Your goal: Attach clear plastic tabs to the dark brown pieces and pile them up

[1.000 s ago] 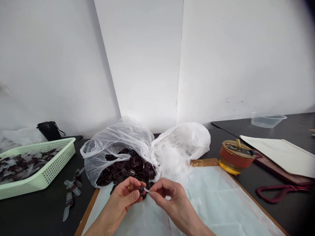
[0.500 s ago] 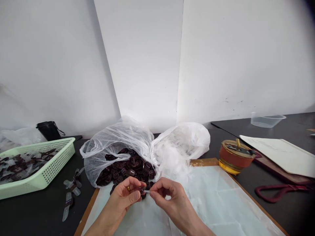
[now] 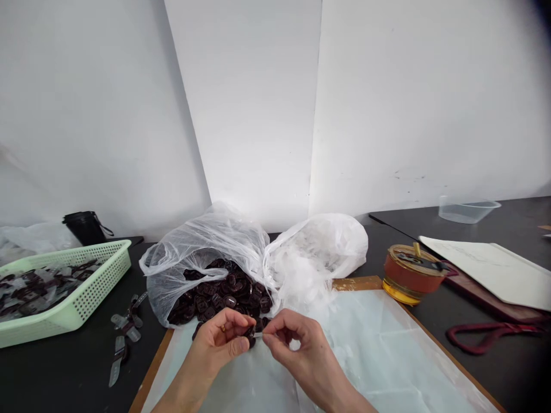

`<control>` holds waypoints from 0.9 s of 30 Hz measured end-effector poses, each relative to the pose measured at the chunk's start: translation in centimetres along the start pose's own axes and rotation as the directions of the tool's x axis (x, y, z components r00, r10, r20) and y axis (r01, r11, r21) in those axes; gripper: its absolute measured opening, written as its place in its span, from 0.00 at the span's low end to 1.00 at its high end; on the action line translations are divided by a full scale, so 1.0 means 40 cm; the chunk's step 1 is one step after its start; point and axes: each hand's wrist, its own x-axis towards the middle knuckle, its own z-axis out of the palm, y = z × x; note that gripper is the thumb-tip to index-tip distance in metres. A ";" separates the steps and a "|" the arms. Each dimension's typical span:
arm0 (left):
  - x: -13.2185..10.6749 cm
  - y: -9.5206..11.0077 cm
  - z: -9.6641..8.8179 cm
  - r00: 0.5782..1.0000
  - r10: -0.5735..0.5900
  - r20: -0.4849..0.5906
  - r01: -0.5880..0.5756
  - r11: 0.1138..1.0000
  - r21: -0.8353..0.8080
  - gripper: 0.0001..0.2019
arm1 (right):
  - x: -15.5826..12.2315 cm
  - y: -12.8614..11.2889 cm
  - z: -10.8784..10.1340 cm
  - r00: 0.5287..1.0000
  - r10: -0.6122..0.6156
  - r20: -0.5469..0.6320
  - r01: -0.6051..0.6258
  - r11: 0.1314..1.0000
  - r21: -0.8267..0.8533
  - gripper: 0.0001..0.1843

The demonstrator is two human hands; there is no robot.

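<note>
My left hand (image 3: 215,338) pinches a small dark glossy buckle (image 3: 249,332) between thumb and fingers. My right hand (image 3: 297,347) grips a narrow clear plastic strip (image 3: 258,335) whose end meets that buckle. Both hands hover over a plastic-covered board (image 3: 379,361). Just beyond them, a heap of similar dark maroon buckles (image 3: 224,301) spills from a torn white plastic bag (image 3: 206,241). A few of these lie at the bag's mouth, close to my left fingers.
A pale green perforated basket (image 3: 99,281) holds dark pieces with clear strips, and several more (image 3: 123,338) lie beside it. To the right stand a second white bag (image 3: 316,252), a red-brown tin (image 3: 408,275), white paper (image 3: 486,269), and maroon-handled scissors (image 3: 491,335).
Less of the clear strip shows between my fingers, and my hands have drawn slightly closer together. The bags, basket and tin stay in place.
</note>
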 end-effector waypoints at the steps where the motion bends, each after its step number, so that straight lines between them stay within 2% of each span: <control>1: 0.000 0.001 0.000 1.000 0.004 0.002 -0.004 1.000 0.006 0.13 | 0.001 0.001 -0.001 1.000 -0.002 -0.001 0.002 1.000 -0.002 0.06; 5: -0.002 0.003 0.002 1.000 0.012 0.000 -0.012 1.000 0.028 0.13 | 0.002 -0.001 -0.002 1.000 -0.018 0.001 0.018 1.000 -0.023 0.06; 11: 0.003 -0.010 -0.003 0.999 0.039 -0.004 -0.039 0.999 0.025 0.13 | -0.001 -0.010 0.000 0.994 -0.111 -0.011 0.110 0.990 -0.093 0.07; 15: 0.005 -0.017 -0.010 0.999 0.045 0.027 -0.046 0.998 0.035 0.13 | -0.002 -0.006 0.002 0.994 -0.110 -0.007 0.109 0.991 -0.083 0.08; 20: 0.003 -0.012 -0.004 0.999 0.039 0.003 -0.039 0.996 0.079 0.13 | -0.005 0.002 0.004 0.992 -0.122 -0.033 0.120 0.991 -0.060 0.08; 27: 0.007 -0.017 -0.002 0.997 0.080 0.011 -0.080 0.995 0.058 0.12 | -0.009 0.007 0.009 0.975 -0.218 -0.036 0.213 0.971 -0.113 0.09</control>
